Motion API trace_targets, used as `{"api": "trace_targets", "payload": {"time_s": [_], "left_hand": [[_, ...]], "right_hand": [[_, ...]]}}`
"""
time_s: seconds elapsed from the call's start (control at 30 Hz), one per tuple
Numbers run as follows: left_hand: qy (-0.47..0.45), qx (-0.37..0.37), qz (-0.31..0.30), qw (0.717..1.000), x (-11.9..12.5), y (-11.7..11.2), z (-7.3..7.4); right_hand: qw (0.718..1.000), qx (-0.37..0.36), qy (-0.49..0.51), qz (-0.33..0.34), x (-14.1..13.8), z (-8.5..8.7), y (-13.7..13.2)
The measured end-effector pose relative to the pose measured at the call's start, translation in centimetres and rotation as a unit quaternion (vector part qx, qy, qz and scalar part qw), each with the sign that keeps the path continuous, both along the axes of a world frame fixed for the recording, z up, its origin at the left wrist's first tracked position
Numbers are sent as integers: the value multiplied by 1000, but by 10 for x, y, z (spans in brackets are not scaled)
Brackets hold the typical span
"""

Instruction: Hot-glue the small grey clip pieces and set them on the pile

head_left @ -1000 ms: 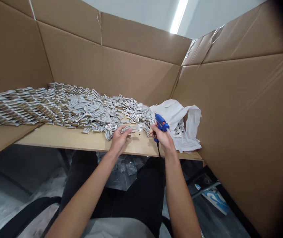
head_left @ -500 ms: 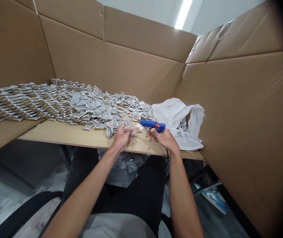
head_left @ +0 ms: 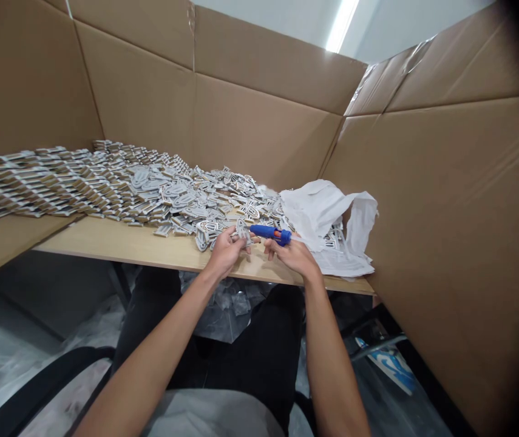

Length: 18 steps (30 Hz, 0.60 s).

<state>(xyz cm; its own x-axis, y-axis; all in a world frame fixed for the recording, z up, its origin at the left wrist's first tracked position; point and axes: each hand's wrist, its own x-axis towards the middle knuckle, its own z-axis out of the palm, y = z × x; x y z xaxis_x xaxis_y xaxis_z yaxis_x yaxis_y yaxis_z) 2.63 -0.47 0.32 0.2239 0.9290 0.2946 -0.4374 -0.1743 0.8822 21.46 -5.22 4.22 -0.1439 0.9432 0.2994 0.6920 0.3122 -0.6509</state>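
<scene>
My left hand [head_left: 226,250] pinches a small grey-white flat piece with cut-out slots [head_left: 242,232] just above the front of the table. In my right hand [head_left: 294,254] is a blue glue gun [head_left: 271,233] with orange parts, its front end pointing left at the piece. The gun's tip is right by the piece; whether they touch I cannot tell. Behind both hands spreads a heap of similar grey-white pieces [head_left: 186,197], some showing brown edges.
Rows of stacked pieces [head_left: 36,182] fill the left side. A crumpled white bag [head_left: 311,203] with pieces in it lies at the right. Tall cardboard walls [head_left: 259,121] enclose the wooden table [head_left: 127,246]. Clear plastic bags [head_left: 229,303] lie below the table edge.
My right hand has moved left with the glue gun, bringing its tip up to the piece. My left hand has turned the piece slightly and still holds it.
</scene>
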Motion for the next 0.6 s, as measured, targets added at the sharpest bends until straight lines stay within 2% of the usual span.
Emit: {"api": "trace_targets", "payload": {"time_s": [0.33,0.6], "left_hand": [[15,26,12,999,-1,0,-2],[23,38,13,999,-2,1,-5]], "right_hand": [[1000,4,17,12,-3,-1,0],[1000,2,0,-26,-10,8,-6]]}}
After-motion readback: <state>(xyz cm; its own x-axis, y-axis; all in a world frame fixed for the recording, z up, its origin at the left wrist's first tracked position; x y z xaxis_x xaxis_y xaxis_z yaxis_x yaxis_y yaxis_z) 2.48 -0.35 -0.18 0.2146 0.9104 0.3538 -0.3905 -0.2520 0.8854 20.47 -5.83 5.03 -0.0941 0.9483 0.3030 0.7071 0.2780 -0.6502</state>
